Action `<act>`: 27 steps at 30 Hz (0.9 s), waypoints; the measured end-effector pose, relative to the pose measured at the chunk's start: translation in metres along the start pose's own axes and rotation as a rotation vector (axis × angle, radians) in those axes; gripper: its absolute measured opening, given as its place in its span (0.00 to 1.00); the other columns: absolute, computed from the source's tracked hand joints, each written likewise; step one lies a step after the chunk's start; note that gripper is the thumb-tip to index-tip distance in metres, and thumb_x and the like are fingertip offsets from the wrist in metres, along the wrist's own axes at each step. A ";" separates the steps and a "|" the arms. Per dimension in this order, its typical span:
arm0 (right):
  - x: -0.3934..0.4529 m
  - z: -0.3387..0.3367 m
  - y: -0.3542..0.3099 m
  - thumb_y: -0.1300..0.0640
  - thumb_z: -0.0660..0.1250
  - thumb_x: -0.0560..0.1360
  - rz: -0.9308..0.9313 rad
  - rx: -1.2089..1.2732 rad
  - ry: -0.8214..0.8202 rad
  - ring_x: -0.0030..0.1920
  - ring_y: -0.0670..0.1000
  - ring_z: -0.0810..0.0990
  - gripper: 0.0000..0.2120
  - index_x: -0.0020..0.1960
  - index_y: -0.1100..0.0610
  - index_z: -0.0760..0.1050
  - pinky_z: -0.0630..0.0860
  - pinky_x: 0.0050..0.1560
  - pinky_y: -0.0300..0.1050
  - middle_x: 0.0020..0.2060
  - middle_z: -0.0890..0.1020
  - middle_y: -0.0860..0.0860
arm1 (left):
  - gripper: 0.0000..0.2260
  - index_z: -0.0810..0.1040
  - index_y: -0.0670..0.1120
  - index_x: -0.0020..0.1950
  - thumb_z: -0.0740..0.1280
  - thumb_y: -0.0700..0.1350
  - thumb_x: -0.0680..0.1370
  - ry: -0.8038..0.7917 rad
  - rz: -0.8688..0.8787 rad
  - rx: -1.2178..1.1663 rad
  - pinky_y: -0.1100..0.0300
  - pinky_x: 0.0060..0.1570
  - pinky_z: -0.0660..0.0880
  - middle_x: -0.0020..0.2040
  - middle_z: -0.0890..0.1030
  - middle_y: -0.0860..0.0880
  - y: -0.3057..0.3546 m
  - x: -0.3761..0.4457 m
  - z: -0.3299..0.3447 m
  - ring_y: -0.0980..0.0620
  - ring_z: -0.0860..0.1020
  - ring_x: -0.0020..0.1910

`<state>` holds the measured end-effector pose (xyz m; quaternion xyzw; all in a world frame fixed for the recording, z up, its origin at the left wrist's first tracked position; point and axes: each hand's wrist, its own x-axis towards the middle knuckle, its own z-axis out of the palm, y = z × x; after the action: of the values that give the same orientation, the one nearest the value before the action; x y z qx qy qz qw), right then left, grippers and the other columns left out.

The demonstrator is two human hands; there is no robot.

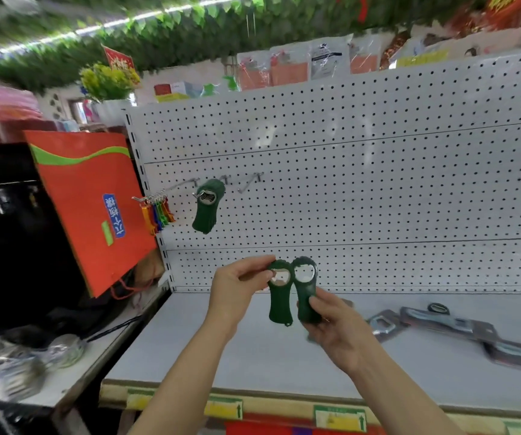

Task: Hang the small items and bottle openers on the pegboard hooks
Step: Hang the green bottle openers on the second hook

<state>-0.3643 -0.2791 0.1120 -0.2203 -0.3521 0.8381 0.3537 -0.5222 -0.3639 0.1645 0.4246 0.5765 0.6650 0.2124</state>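
At the left of the frame an orange-red paper bag with a green wave stripe [96, 208] leans beside the white perforated metal pegboard [378, 171]. Just right of the bag, at the left edge of the board, a bunch of small coloured key-ring items [157, 215] hangs on a long metal hook [171, 187]. Next to them, in the middle left of the frame, one dark green plastic bottle opener [206, 206] hangs on a second hook by its metal mouth. A third metal hook [250, 183] stands further right.

In the lower centre, the left hand [237, 290] pinches the top of a second dark green bottle opener [279, 293] with thumb and fingers curled on its head. Touching it on the right side, a third dark green bottle opener [306, 290] is gripped at its lower end by the right hand [336, 328]. Both openers are upright, in front of the lower part of the pegboard and above the white shelf [252, 346].

At the lower right, flat metal bottle openers on dark cards [460, 328] lie on the shelf; they are blurred.
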 end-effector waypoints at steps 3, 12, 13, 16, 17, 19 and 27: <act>0.001 0.020 0.000 0.71 0.62 0.76 -0.062 -0.059 0.007 0.47 0.57 0.82 0.12 0.58 0.66 0.76 0.78 0.49 0.50 0.46 0.83 0.61 | 0.14 0.85 0.48 0.53 0.71 0.31 0.74 0.035 0.058 -0.015 0.61 0.51 0.80 0.49 0.87 0.49 0.016 0.008 -0.022 0.52 0.84 0.51; 0.031 0.097 0.016 0.71 0.63 0.76 -0.209 -0.153 -0.036 0.44 0.55 0.82 0.08 0.51 0.62 0.77 0.79 0.52 0.52 0.42 0.84 0.57 | 0.14 0.84 0.45 0.57 0.71 0.32 0.75 0.049 0.196 -0.027 0.59 0.52 0.80 0.50 0.86 0.49 0.054 0.065 -0.099 0.51 0.83 0.53; 0.035 0.106 0.020 0.71 0.63 0.76 -0.221 -0.158 -0.035 0.44 0.54 0.82 0.08 0.52 0.63 0.77 0.79 0.52 0.52 0.42 0.84 0.57 | 0.14 0.84 0.45 0.57 0.71 0.32 0.75 0.042 0.210 -0.024 0.58 0.53 0.80 0.51 0.86 0.49 0.056 0.071 -0.106 0.51 0.83 0.54; 0.044 0.131 0.030 0.70 0.64 0.76 -0.267 -0.182 -0.028 0.42 0.52 0.83 0.09 0.55 0.64 0.77 0.79 0.53 0.52 0.43 0.84 0.57 | 0.14 0.84 0.45 0.56 0.70 0.31 0.75 0.024 0.239 -0.042 0.59 0.53 0.80 0.51 0.86 0.48 0.060 0.090 -0.125 0.51 0.83 0.54; 0.046 0.137 0.034 0.70 0.64 0.76 -0.281 -0.184 -0.024 0.42 0.52 0.83 0.10 0.56 0.65 0.77 0.80 0.53 0.52 0.43 0.84 0.57 | 0.14 0.84 0.44 0.57 0.70 0.31 0.75 0.018 0.243 -0.046 0.59 0.53 0.80 0.52 0.86 0.47 0.060 0.096 -0.130 0.50 0.83 0.54; 0.049 0.148 0.039 0.70 0.64 0.76 -0.304 -0.181 -0.015 0.44 0.53 0.83 0.11 0.58 0.66 0.76 0.80 0.53 0.52 0.44 0.83 0.58 | 0.14 0.83 0.42 0.59 0.71 0.31 0.75 0.006 0.250 -0.038 0.56 0.54 0.80 0.53 0.85 0.47 0.061 0.109 -0.138 0.49 0.83 0.55; 0.049 0.176 0.038 0.70 0.64 0.76 -0.356 -0.222 0.008 0.45 0.54 0.83 0.10 0.55 0.65 0.77 0.80 0.48 0.49 0.44 0.84 0.59 | 0.13 0.84 0.45 0.56 0.70 0.33 0.75 -0.055 0.195 -0.023 0.59 0.52 0.81 0.54 0.85 0.48 0.067 0.135 -0.147 0.51 0.83 0.54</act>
<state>-0.5219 -0.3381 0.1930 -0.1956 -0.4745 0.7175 0.4710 -0.7017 -0.3621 0.2747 0.4943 0.5186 0.6773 0.1674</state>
